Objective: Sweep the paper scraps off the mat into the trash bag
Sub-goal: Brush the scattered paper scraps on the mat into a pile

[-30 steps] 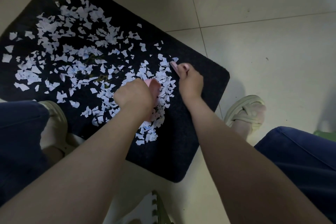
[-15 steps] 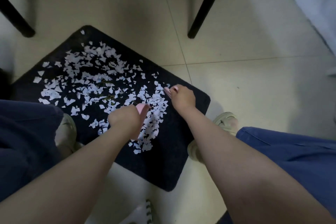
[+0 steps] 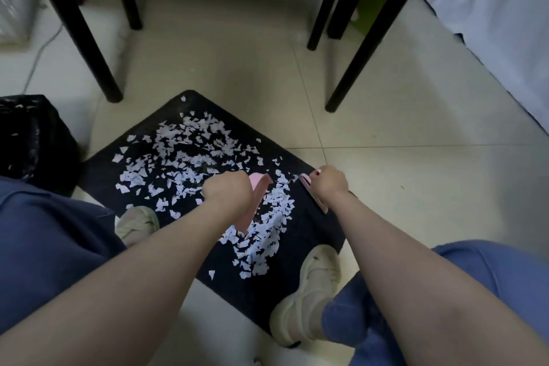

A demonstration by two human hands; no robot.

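A black mat [image 3: 309, 217] lies on the tiled floor, strewn with several white paper scraps [image 3: 184, 154]. My left hand [image 3: 227, 190] grips a pink dustpan [image 3: 257, 202] standing on the mat among the scraps. My right hand [image 3: 328, 183] grips a pink brush [image 3: 312, 193] at the mat's right edge. A denser band of scraps [image 3: 267, 235] lies between the two tools. A black trash bag [image 3: 32, 140] stands at the left, just off the mat's left corner.
Black furniture legs [image 3: 89, 47] [image 3: 353, 65] stand on the floor beyond the mat. My beige shoes [image 3: 309, 294] [image 3: 136, 224] rest on the mat's near edges, my blue trouser legs at both sides. A white sheet [image 3: 499, 18] hangs at the right.
The view has tilted up and pulled back, bringing in the furniture legs and the trash bag. Both hands keep their tools at about the same places on the mat.
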